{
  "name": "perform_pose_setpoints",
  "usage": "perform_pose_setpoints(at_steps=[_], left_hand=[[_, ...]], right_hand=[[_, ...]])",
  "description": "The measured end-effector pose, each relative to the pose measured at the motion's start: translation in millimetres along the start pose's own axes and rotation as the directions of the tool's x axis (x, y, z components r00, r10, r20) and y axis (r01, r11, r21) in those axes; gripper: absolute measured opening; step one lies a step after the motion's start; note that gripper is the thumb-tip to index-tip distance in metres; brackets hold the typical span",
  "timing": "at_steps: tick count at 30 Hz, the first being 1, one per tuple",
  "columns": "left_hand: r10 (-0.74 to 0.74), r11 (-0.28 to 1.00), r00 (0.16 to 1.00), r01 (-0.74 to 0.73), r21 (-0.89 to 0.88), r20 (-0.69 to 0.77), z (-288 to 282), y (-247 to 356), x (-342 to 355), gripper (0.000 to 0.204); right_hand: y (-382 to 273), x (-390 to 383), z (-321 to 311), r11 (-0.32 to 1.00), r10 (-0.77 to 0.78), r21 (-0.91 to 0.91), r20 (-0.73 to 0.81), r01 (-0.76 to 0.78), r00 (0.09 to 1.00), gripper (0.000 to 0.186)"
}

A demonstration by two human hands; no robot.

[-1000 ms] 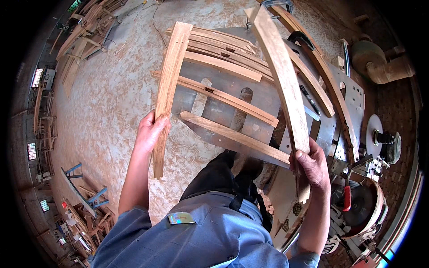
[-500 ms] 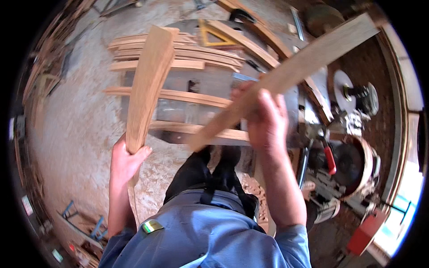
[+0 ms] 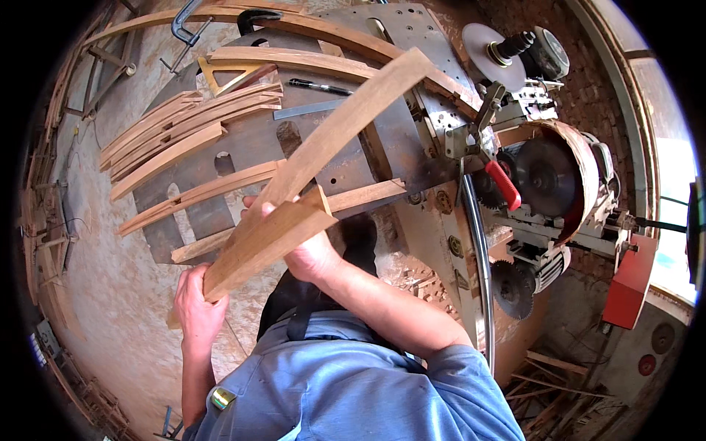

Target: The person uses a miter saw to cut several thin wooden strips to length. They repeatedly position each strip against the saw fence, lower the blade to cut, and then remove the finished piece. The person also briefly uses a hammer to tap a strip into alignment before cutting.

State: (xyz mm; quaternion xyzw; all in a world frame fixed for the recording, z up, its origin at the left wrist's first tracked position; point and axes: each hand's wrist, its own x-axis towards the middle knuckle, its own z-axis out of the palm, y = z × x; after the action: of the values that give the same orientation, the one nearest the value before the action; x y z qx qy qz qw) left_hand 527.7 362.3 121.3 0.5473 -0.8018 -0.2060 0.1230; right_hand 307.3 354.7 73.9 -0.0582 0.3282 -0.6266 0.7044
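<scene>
My left hand (image 3: 201, 309) is wrapped round the near end of a short, thick wooden piece (image 3: 268, 246) that tilts up to the right. My right hand (image 3: 312, 257) is closed on a long, slightly curved wooden strip (image 3: 357, 121), its fingers showing past the strip's far edge. The two pieces cross in front of me, the short one over the long one and partly hiding my right hand. The strip's lower end comes out beside my left hand; whether that hand touches it, I cannot tell.
A slotted metal table (image 3: 331, 165) carries several wooden strips (image 3: 198, 128), a yellow set square (image 3: 229, 73), a black pen (image 3: 320, 87) and a steel ruler (image 3: 312, 109). To the right stand a red-handled toggle clamp (image 3: 504, 184), a grey disc (image 3: 494, 55) and a toothed saw blade (image 3: 512, 288).
My right hand has come left with the long strip. The two pieces, apart before, now cross. The short piece has tipped rightward, and the view has turned, bringing the machines in more fully.
</scene>
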Motion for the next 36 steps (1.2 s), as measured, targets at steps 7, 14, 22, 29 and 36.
perform_pose_setpoints(at_steps=[7, 14, 22, 29, 36], left_hand=[[0.143, 0.984, 0.989, -0.139, 0.107, -0.031, -3, -6, 10, 0.052], [0.255, 0.961, 0.958, -0.235, 0.147, -0.133, -17, -46, 12, 0.054], [0.295, 0.929, 0.941, -0.242, 0.281, -0.165, -44, -86, 15, 0.052], [0.316, 0.920, 0.939, -0.267, 0.286, -0.140, -43, -88, 16, 0.047], [0.268, 0.934, 0.955, -0.226, 0.278, -0.125, -38, -85, 20, 0.050]], right_hand=[[-4, -1, -1, 0.983, 0.102, 0.159, -0.022, -0.098, 0.995, 0.044], [-55, -3, -33, -0.326, -0.128, -0.782, 0.594, 0.532, 0.794, 0.049], [-22, 2, -82, -0.611, -0.146, -0.695, 0.570, 0.379, 0.809, 0.020], [-16, -8, -88, -0.635, -0.168, -0.659, 0.626, 0.403, 0.761, 0.034], [-8, -13, -80, -0.696, -0.077, -0.658, 0.467, 0.287, 0.881, 0.027]])
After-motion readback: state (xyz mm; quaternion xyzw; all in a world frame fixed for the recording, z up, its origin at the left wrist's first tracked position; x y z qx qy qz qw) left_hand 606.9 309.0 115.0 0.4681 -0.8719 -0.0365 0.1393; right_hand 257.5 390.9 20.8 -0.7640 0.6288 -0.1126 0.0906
